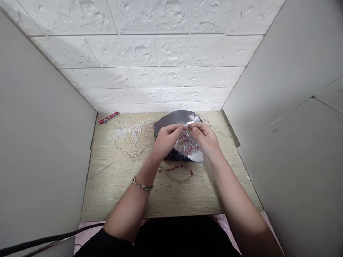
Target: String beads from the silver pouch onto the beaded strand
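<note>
My left hand (167, 137) and my right hand (205, 137) meet fingertip to fingertip above a shiny silver bag (175, 119) that lies open on the wooden table (120, 185). Both hands pinch something tiny between thumb and forefinger; it is too small to name. Under the hands, inside the bag, lies a heap of small mixed beads (187, 143), pink, clear and yellow. A chain bracelet (142, 185) sits on my left wrist.
White pearl strands (131, 135) lie tangled left of the bag. A strand with red beads (178, 171) lies in front of it. A red strip (108, 117) rests at the back left. A thin chain (211, 125) lies right of the bag. Grey panels wall both sides.
</note>
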